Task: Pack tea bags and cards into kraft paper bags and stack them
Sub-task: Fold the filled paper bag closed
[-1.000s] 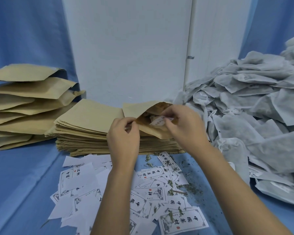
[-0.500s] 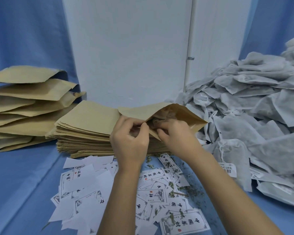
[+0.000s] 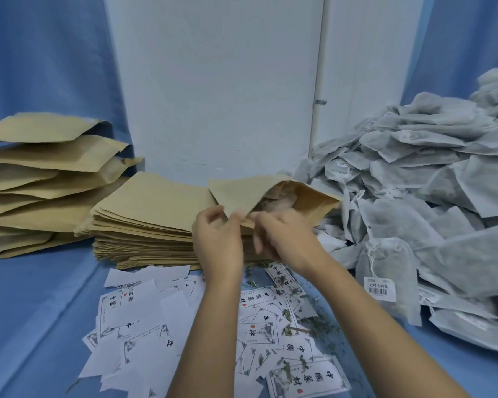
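Now that the right hand (image 3: 288,239) has slipped out of the mouth of the bag (image 3: 270,193), too blurred to tell its grip, the left hand (image 3: 217,242) pinches the bag's near corner above the empty stack (image 3: 150,219), with a tea bag (image 3: 279,201) inside, so it looks ready for stacking.

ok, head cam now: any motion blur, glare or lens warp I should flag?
Head view: right hand smeared by motion at the fingers; left hand and the kraft bag it pinches fairly sharp. Head view: soft even light, no glare, print on the cards legible. Head view: wide-angle warp, white panel edges lean.
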